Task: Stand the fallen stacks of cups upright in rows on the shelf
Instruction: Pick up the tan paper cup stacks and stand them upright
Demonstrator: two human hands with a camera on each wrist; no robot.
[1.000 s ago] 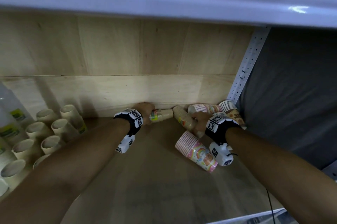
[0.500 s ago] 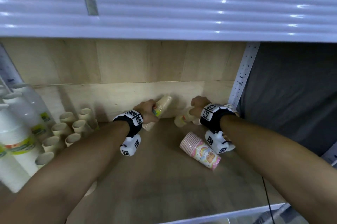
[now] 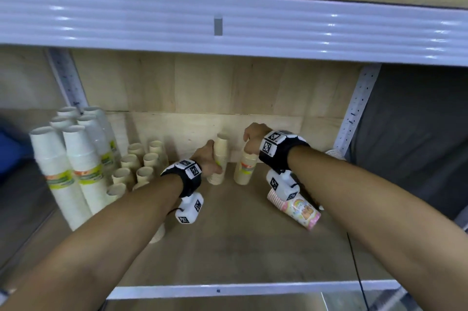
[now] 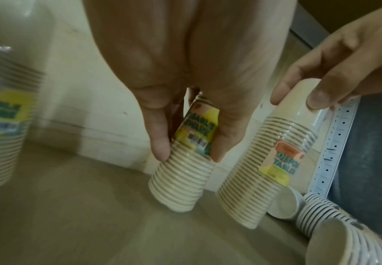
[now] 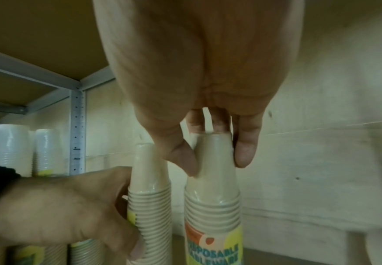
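Note:
Two beige cup stacks stand rim-down at the back of the wooden shelf [image 3: 228, 247]. My left hand [image 3: 211, 160] grips the left stack [image 3: 219, 171] round its middle, over the label [image 4: 194, 136]. My right hand [image 3: 249, 143] pinches the top of the right stack [image 3: 245, 171], thumb and fingers round its top cup [image 5: 212, 156]. A pink patterned stack [image 3: 300, 210] lies on its side under my right wrist. More white ribbed stacks [image 4: 321, 213] lie fallen in the right rear corner.
Short beige stacks [image 3: 141, 166] stand in rows at the left, with tall white stacks [image 3: 76, 166] beyond them. A beige stack [image 3: 158, 233] shows under my left forearm. A perforated metal post [image 3: 354, 113] bounds the right side; the upper shelf's edge [image 3: 228, 26] hangs overhead.
Both beige stacks went from lying on the shelf, through a tilt, to upright in my hands. My right hand shifted to the top of its stack.

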